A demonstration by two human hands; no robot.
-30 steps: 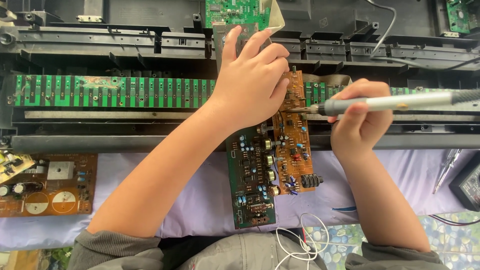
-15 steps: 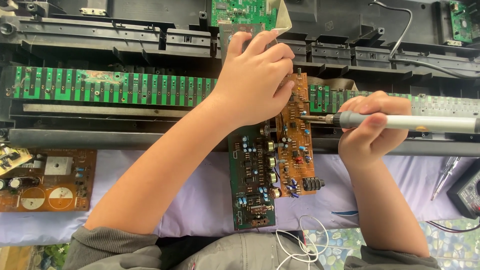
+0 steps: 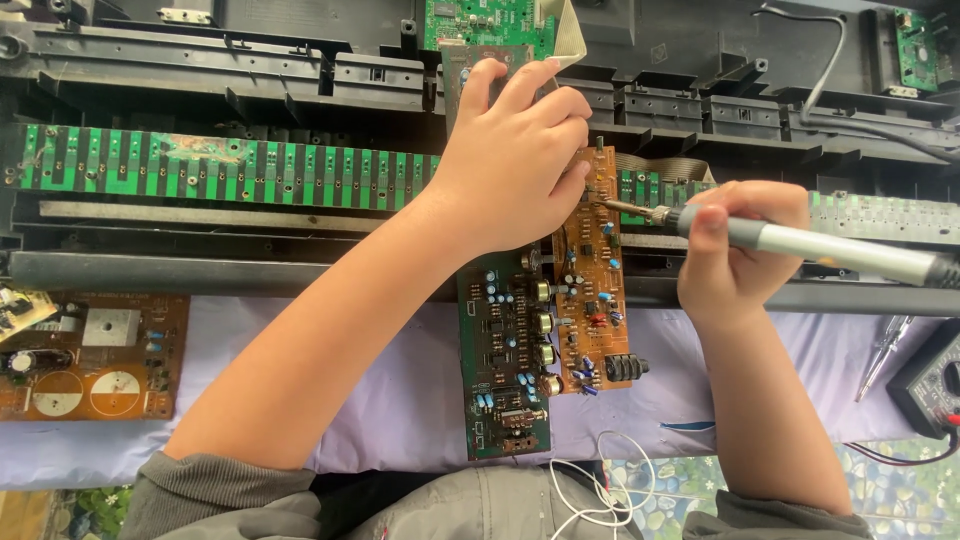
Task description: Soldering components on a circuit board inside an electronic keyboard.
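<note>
Left hand, fingers curled together, presses on top of the brown rectangular circuit board w/ small components, while right hand, fingers clamped tight, holds a grey pen-shaped soldering iron, tip touching that board's upper edge, over a lilac cloth and black keyboard chassis.

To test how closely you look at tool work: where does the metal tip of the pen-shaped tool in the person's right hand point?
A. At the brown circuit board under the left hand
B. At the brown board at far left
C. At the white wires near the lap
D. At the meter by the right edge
A: the right hand holds the soldering iron with its tip at the upper part of the brown circuit board, which the left hand steadies.
</note>
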